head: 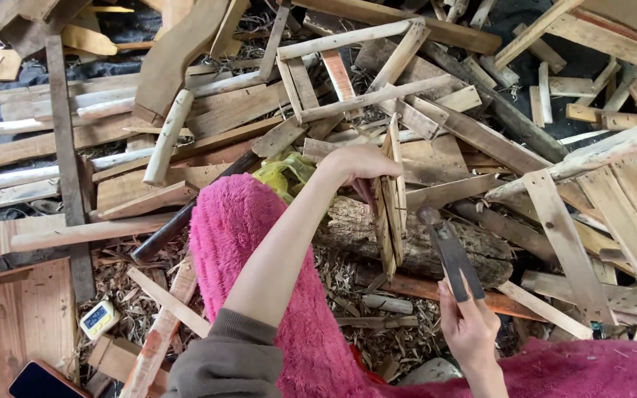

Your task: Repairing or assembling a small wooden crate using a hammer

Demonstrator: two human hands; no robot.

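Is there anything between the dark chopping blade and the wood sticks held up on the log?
Nothing visible. The right hand holds the dark flat metal blade just right of the pale split wood strips, which the left hand holds upright on the rough brown log.

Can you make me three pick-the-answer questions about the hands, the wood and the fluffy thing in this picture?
1. Where does the bottom of the wood piece in the left hand rest?
A. on the log
B. on the phone
C. in a bucket

2. What colour is the fluffy cloth over the lap?
A. green
B. pink
C. white

3. How is the wood piece held?
A. lying flat
B. upright
C. hanging from a string

Answers: 1 A, its lower end meets the log's bark. 2 B, the fleece is bright pink. 3 B, the left hand holds its top and it stands on end, while the right hand holds a dark blade tool beside it.
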